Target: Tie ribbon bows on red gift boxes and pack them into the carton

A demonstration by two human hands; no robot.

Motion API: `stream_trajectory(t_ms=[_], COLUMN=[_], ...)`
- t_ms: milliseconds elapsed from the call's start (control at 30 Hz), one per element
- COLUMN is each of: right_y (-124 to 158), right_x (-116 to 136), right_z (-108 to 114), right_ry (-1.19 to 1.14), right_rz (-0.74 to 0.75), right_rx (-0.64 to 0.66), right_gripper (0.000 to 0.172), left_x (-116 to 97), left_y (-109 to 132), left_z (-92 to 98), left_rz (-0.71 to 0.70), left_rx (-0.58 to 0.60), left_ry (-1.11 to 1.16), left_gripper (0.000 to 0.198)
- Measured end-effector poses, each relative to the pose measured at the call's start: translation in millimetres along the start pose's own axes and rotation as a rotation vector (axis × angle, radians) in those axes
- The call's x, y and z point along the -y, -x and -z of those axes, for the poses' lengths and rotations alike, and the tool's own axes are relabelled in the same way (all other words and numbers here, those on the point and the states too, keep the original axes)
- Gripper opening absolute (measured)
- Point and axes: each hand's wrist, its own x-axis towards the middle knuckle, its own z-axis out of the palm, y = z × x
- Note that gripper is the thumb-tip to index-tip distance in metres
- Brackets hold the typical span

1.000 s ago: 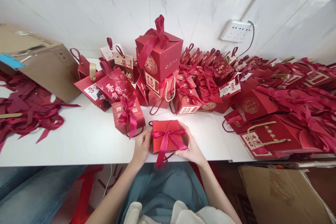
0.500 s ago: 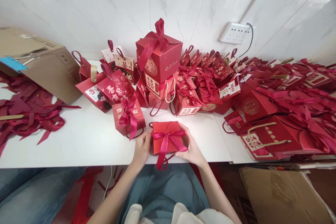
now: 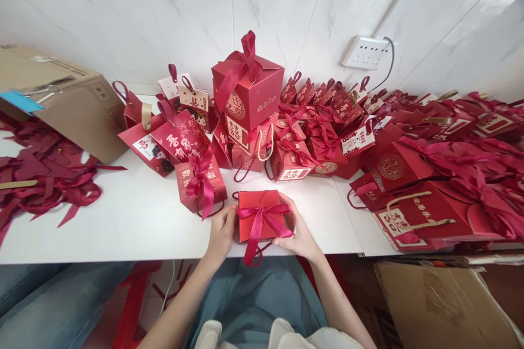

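Note:
A red gift box (image 3: 250, 200) sits at the table's front edge, its lid closed and a crimson ribbon bow (image 3: 264, 212) tied across the top. My left hand (image 3: 223, 229) grips its left side, and my right hand (image 3: 301, 230) wraps round its right side with the thumb at the near corner. Dark red cord handles hang at its back left and front. Close behind my left hand stands another bow-tied red box (image 3: 202, 182). Fingers on the far sides of the held box are partly hidden.
A larger bow-tied box (image 3: 262, 87) tops a stack by the tiled wall. Many red boxes (image 3: 442, 207) crowd the right side. Loose ribbons (image 3: 53, 174) lie left beside a cardboard carton (image 3: 82, 109). A power strip (image 3: 365, 53) is on the wall. Someone's jeans (image 3: 53, 294) show lower left.

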Motion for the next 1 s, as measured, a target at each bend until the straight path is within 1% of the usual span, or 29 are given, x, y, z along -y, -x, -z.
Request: stream_trajectory(t_ms=[167, 700, 1000], right_y=[0.3, 0.1, 1.7], right_x=[-1.6, 0.1, -0.9], right_z=[0.0, -0.3, -0.7], right_ry=[-0.031, -0.042, 0.010], right_rz=[0.003, -0.016, -0.008], right_rx=[0.018, 0.009, -0.002], right_gripper=[0.094, 0.095, 0.096], left_x=[0.0, -2.0, 2.3], left_y=[0.1, -0.3, 0.8], left_z=[0.1, 0.6, -1.9], left_rz=[0.000, -0.004, 0.016], left_rx=[0.007, 0.013, -0.001], left_ry=[-0.002, -0.011, 0.053], left_gripper=[0.037, 0.037, 0.044])
